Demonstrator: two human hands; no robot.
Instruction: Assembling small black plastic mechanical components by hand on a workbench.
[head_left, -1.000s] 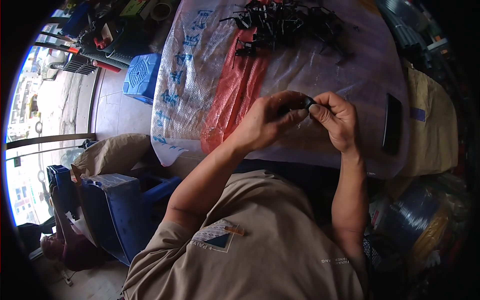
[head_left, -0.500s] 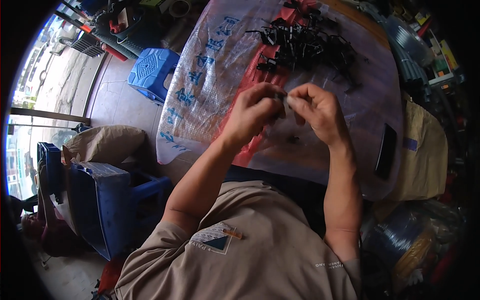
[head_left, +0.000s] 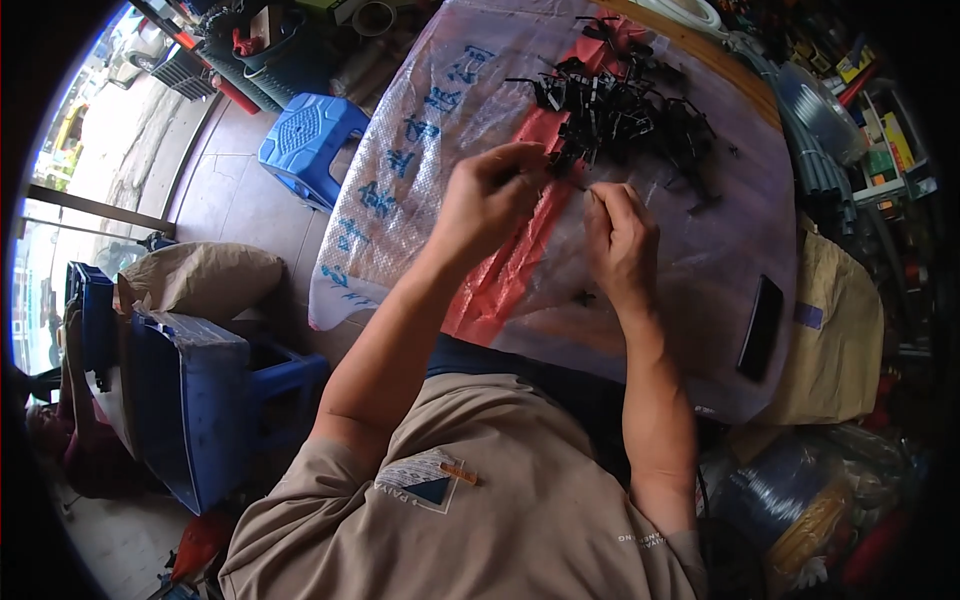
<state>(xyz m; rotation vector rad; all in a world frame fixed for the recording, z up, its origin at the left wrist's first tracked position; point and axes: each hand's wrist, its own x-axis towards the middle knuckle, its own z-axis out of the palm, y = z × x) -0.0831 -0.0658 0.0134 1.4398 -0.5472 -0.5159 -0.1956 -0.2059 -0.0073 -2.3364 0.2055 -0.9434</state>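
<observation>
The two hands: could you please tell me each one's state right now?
Left hand: grip closed; whether it holds anything cannot be told.
Right hand: grip closed; anything held cannot be made out.

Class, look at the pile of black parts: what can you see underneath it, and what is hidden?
Under the pile of black parts lie a red stripe and the pale plastic sheet it crosses. Beneath the dense middle, the surface is covered and cannot be seen.

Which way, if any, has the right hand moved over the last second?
Yes: measured against the phone, the right hand has gone forward, toward the pile of black parts.
</observation>
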